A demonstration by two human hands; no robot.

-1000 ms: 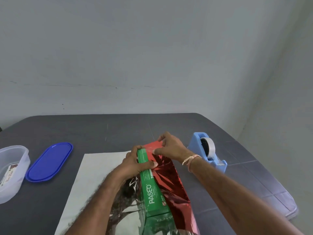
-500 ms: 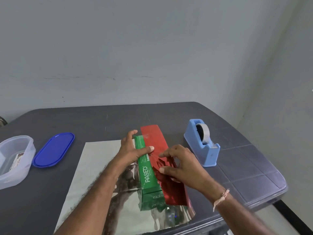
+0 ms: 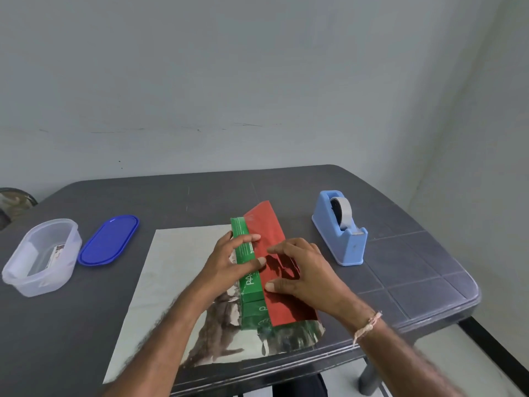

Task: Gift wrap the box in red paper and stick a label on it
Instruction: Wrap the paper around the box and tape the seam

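A long green box (image 3: 248,285) lies lengthwise on a sheet of wrapping paper whose silver underside (image 3: 177,270) spreads out to the left. The paper's red side (image 3: 267,224) is folded over the box's right half. My left hand (image 3: 226,265) grips the box from the left, with fingers and thumb across its green top at the red paper's edge. My right hand (image 3: 306,276) rests on the red flap with spread fingers, pressing it down onto the box. The near end of the paper is crumpled by the table's front edge.
A light blue tape dispenser (image 3: 343,233) stands right of the box. At the left are a blue oval lid (image 3: 108,240) and a clear plastic container (image 3: 17,282) with printed labels (image 3: 55,253) inside. The dark table's edge (image 3: 429,319) runs close on the front right.
My right hand has slid from the far end of the red flap toward me along the box. My left hand has kept its hold on the box.
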